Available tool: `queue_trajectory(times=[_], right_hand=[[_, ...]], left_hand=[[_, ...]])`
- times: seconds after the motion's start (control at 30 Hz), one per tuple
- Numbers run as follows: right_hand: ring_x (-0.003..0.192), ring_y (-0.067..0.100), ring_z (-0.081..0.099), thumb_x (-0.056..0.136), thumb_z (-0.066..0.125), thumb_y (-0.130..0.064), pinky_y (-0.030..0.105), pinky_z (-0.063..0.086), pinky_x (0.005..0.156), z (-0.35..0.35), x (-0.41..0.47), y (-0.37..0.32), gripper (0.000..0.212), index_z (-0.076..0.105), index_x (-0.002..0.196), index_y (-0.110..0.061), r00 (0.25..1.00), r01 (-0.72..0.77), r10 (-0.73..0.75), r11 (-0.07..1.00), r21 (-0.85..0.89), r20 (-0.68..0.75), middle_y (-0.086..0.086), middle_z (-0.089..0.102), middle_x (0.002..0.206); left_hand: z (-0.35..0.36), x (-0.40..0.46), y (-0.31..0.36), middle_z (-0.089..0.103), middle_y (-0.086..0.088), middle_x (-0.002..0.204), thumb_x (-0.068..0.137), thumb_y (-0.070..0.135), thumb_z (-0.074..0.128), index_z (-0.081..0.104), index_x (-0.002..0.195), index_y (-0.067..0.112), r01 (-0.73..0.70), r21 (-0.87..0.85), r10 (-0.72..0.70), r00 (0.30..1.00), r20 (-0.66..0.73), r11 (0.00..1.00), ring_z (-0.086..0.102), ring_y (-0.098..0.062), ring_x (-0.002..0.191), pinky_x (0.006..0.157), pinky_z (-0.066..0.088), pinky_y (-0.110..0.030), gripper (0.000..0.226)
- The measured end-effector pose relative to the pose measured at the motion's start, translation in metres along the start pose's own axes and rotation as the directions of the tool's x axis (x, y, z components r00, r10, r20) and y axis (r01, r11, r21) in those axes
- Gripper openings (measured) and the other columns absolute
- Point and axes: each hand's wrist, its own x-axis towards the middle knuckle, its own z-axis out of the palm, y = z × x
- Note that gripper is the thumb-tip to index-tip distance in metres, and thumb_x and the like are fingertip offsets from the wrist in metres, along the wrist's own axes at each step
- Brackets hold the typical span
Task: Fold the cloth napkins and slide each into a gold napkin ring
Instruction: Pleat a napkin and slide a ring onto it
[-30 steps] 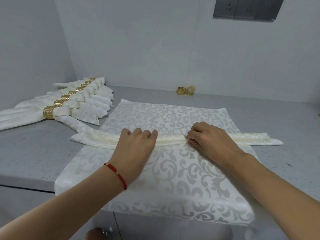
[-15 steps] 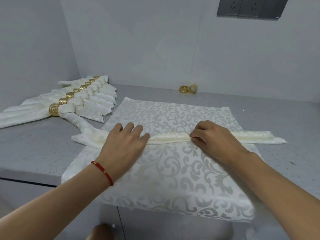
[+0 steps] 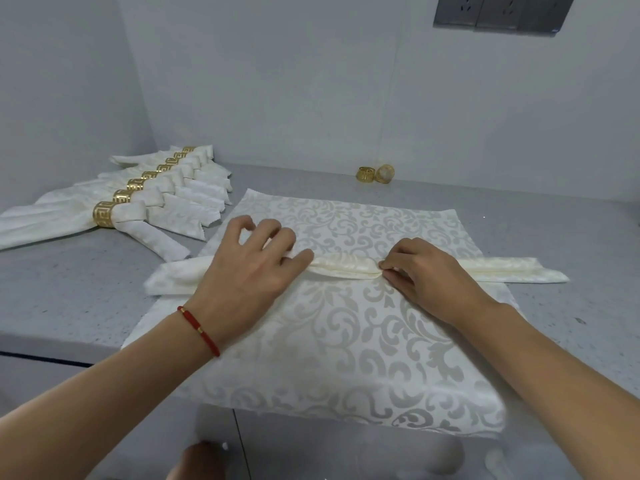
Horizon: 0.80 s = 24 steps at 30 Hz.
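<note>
A folded napkin (image 3: 343,266), pleated into a long narrow strip, lay crosswise on top of a flat napkin (image 3: 346,341) spread on the grey counter (image 3: 69,299), its ends running out toward 9 and 3 o'clock past the flat napkin's edges.

The left hand (image 3: 249,275) sat on the strip's left part, palm down. Its fingers were spread and only slightly bent; the thumb lay against the strip where the cloth bunched up, and the outer fingers lifted a little off the surface. Whether the thumb and forefinger actually nipped the cloth could not be told; the hand looked to be pressing rather than gripping. A red bracelet (image 3: 199,330) circled that wrist.

The right hand (image 3: 429,275) was at the strip's middle-right. Its fingers were curled in tight, and thumb and forefinger pinched the strip at its near edge. Between the two hands the strip bulged upward in a soft hump.

At 10 o'clock from the hands, a row of finished napkins (image 3: 166,199) lay fanned on the counter, each held in a gold ring; the nearest ring (image 3: 104,214) showed a key-pattern band. At 1 o'clock, against the wall, two loose rings (image 3: 375,174) stood side by side, touching or nearly so. Grey wall sockets (image 3: 502,10) sat high at 1 o'clock.
</note>
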Motion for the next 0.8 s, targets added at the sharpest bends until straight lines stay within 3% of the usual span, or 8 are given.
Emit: queue_trajectory(times=[0.1,0.2,0.27,0.37,0.47,0.53,0.6,0.8], right_hand=[[0.089,0.019,0.059,0.097,0.069,-0.021,0.043,0.056,0.067,0.002,0.000,0.000,0.011,0.076,0.104,-0.017,1.000,0.003,-0.003,1.000,-0.002,-0.005,-0.005,0.065,0.098],[0.088,0.018,0.059,0.096,0.069,-0.020,0.042,0.056,0.066,0.002,-0.002,0.000,0.011,0.077,0.103,-0.017,1.000,-0.003,0.003,1.000,-0.003,-0.010,-0.005,0.065,0.098],[0.089,0.016,0.059,0.097,0.069,-0.022,0.039,0.055,0.066,0.000,-0.002,0.000,0.013,0.078,0.104,-0.018,1.000,-0.002,0.002,1.000,0.004,-0.003,-0.006,0.064,0.101],[0.091,0.012,0.055,0.099,0.063,-0.030,0.034,0.052,0.069,-0.008,0.000,0.001,0.020,0.080,0.105,-0.021,0.998,0.030,-0.029,0.999,-0.015,0.064,-0.009,0.060,0.107],[0.092,0.012,0.056,0.101,0.058,-0.035,0.029,0.045,0.070,-0.012,0.003,0.001,0.027,0.079,0.114,-0.023,0.992,0.022,-0.017,0.999,-0.038,0.122,-0.010,0.062,0.105],[0.094,0.010,0.058,0.102,0.055,-0.035,0.027,0.044,0.069,-0.015,0.001,0.000,0.030,0.075,0.121,-0.024,0.991,-0.032,0.034,0.999,-0.020,0.132,-0.012,0.064,0.107],[0.095,0.011,0.061,0.101,0.053,-0.034,0.031,0.051,0.072,-0.018,-0.001,-0.002,0.031,0.071,0.123,-0.023,0.988,-0.057,0.057,0.998,-0.001,0.143,-0.010,0.067,0.104],[0.103,0.014,0.062,0.101,0.054,-0.037,0.036,0.052,0.083,-0.031,0.024,-0.007,0.031,0.069,0.126,-0.030,0.978,-0.094,0.100,0.995,-0.040,0.186,-0.010,0.065,0.113]], left_hand=[[0.000,0.003,-0.003,0.059,-0.007,0.091,0.091,-0.007,0.050,0.070,0.104,0.016,0.075,0.013,-0.074,0.997,-0.030,0.997,0.058,-0.032,0.090,0.084,0.039,-0.049,0.033],[0.008,-0.009,-0.005,0.054,-0.003,0.087,0.083,0.000,0.063,0.070,0.100,0.019,0.001,-0.033,0.005,0.986,0.166,0.999,0.054,-0.029,0.087,0.085,0.037,-0.047,0.027],[0.011,-0.014,-0.007,0.054,0.006,0.082,0.079,0.011,0.069,0.071,0.100,0.029,0.079,-0.135,-0.031,0.944,0.328,0.988,0.052,-0.023,0.083,0.078,0.039,-0.043,0.028],[0.005,-0.003,-0.005,0.056,0.009,0.075,0.082,0.031,0.045,0.070,0.096,0.034,0.331,-0.154,-0.231,0.860,0.455,0.931,0.053,-0.019,0.077,0.069,0.038,-0.036,0.029],[0.008,0.014,0.013,0.060,0.001,0.089,0.087,0.034,0.040,0.069,0.108,0.025,0.320,-0.182,-0.233,0.893,0.384,0.930,0.057,-0.025,0.079,0.068,0.042,-0.037,0.036],[0.014,0.022,0.028,0.061,-0.004,0.122,0.094,0.034,0.038,0.059,0.132,0.021,0.311,-0.348,-0.160,0.903,0.400,0.885,0.059,-0.026,0.106,0.086,0.048,-0.043,0.045],[0.023,0.024,0.042,0.041,0.000,0.153,0.101,0.039,0.032,0.039,0.149,0.020,0.333,-0.409,-0.088,0.854,0.512,0.850,0.039,-0.019,0.138,0.112,0.033,-0.045,0.053],[0.025,0.011,0.056,0.039,0.000,0.153,0.098,0.039,0.003,0.039,0.147,0.014,0.251,-0.311,-0.042,0.835,0.549,0.917,0.032,-0.019,0.143,0.117,0.024,-0.049,0.066]])
